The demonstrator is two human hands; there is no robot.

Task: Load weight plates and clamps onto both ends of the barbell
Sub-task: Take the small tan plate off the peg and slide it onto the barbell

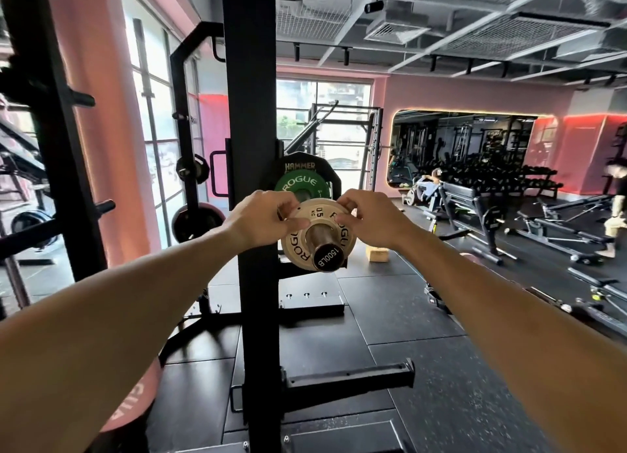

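Note:
A small cream plate (307, 249) marked ROGUE and 0.5 KG sits on the barbell sleeve (326, 255), whose end cap reads 1500LB. My left hand (263, 219) pinches the plate's upper left rim. My right hand (368, 219) grips its upper right rim. Behind it on the same sleeve are a green ROGUE plate (302, 185) and a larger black HAMMER plate (299, 165). No clamp shows on the sleeve.
A black rack upright (252, 167) stands just left of the sleeve, with a storage peg (349, 378) low down. Rubber floor tiles (400, 317) lie below. Benches (464, 201), a dumbbell rack and two people are at the right.

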